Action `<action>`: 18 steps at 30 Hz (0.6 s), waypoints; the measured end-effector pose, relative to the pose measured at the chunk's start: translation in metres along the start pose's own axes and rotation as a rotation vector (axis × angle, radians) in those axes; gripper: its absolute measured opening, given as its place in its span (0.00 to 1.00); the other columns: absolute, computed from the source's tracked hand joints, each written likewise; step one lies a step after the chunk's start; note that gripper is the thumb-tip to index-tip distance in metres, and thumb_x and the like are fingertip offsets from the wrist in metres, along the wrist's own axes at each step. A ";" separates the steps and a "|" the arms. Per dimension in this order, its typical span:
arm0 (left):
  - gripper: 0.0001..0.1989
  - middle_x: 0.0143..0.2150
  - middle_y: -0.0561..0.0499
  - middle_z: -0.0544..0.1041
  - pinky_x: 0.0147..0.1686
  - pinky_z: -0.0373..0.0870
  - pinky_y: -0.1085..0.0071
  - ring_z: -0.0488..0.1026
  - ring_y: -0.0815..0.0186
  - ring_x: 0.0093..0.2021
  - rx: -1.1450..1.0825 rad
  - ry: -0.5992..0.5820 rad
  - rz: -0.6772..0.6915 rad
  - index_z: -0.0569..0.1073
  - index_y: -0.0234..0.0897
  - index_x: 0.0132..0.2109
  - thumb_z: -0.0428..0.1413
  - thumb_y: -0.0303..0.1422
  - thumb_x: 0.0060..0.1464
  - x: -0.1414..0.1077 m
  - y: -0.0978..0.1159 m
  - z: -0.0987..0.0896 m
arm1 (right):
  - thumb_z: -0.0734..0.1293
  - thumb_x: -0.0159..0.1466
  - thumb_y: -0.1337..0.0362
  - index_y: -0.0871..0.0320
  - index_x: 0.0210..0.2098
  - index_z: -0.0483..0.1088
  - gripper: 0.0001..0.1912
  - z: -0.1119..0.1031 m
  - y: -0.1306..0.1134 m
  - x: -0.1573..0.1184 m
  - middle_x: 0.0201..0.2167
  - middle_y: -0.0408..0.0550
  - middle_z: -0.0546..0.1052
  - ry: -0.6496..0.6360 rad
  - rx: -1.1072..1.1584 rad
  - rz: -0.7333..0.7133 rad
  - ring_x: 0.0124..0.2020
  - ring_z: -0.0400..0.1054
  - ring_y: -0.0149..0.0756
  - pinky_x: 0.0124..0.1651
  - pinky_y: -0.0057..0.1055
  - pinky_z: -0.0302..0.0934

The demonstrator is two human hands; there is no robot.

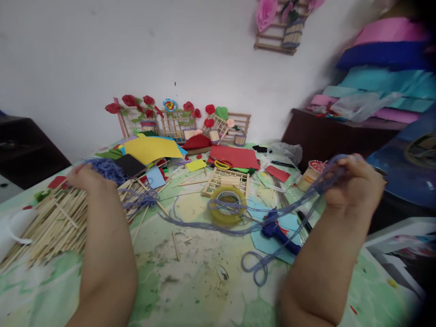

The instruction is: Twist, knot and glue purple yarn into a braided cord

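Observation:
My right hand (356, 181) is raised at the right, its fingers closed on a bundle of purple-blue yarn strands (296, 206). The strands sag leftward across a roll of yellowish tape (227, 220), and a loop hangs down to the table. Under them lies a blue glue gun (277, 231) on light blue paper (255, 209). My left hand (91, 178) is at the left, beside a tangled heap of the same yarn (107, 170) and above a pile of thin wooden sticks (64, 222). Its fingers are mostly hidden, so its grip is unclear.
A small stick frame (226, 179), yellow-handled scissors (223, 164), red paper (235, 156) and yellow sheets (151, 149) lie mid-table. Red flower crafts (177, 118) lean against the wall. A lidded tub (309, 176) stands at right, a white cup (17, 229) at left.

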State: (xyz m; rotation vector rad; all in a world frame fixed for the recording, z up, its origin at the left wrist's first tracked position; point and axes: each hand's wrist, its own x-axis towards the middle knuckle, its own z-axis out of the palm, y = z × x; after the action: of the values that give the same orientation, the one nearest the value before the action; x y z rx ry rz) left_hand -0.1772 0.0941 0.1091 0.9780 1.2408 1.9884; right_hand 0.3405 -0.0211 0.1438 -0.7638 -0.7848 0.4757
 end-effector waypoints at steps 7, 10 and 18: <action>0.12 0.26 0.58 0.68 0.26 0.60 0.77 0.64 0.76 0.25 -0.224 -0.364 -0.099 0.69 0.35 0.32 0.64 0.29 0.41 -0.080 0.022 0.103 | 0.73 0.50 0.65 0.57 0.38 0.66 0.18 0.106 0.013 -0.068 0.21 0.37 0.69 -0.626 -0.046 0.378 0.17 0.56 0.23 0.16 0.21 0.40; 0.14 0.28 0.54 0.71 0.30 0.64 0.76 0.67 0.73 0.28 -0.244 -0.740 -0.256 0.72 0.34 0.33 0.66 0.35 0.40 -0.143 0.028 0.136 | 0.71 0.53 0.64 0.56 0.38 0.64 0.16 0.124 0.018 -0.089 0.22 0.37 0.68 -0.823 -0.057 0.455 0.20 0.59 0.24 0.18 0.21 0.44; 0.15 0.35 0.49 0.71 0.32 0.68 0.71 0.69 0.70 0.30 -0.230 -1.053 -0.470 0.72 0.36 0.42 0.59 0.42 0.53 -0.176 0.027 0.137 | 0.66 0.58 0.67 0.55 0.39 0.61 0.10 0.126 0.021 -0.097 0.24 0.37 0.70 -0.945 -0.177 0.346 0.25 0.66 0.29 0.29 0.27 0.58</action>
State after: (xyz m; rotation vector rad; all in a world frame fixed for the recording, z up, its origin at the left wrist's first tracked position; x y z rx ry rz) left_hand 0.0307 0.0111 0.1263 1.2143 0.5416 0.9511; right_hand 0.1803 -0.0155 0.1428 -0.8357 -1.5952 1.1276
